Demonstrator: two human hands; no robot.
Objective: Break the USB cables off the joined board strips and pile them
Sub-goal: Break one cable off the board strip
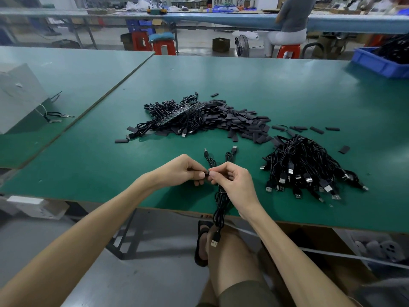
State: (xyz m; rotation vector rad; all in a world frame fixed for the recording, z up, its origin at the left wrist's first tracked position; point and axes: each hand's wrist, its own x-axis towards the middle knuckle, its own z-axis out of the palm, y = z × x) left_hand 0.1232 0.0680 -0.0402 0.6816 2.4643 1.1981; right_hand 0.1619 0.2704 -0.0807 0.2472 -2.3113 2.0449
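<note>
On the table (287,85) a heap of joined strips (177,116) is seen at twelve o'clock, a pile of freed USB cables (305,169) at three, and a blue bin (376,64) at two, seemingly filled with more black cables. At centre a board strip (208,172) is pinched by the fingers (200,174) of left hand (183,171) and right hand (234,180), limp cables trailing to twelve and six. Judged light, brittle board on floppy wire: best gripped beside the break line, not the cable.

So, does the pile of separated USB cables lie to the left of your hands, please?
No, the loose USB cable pile lies to the right of the right hand.
</note>
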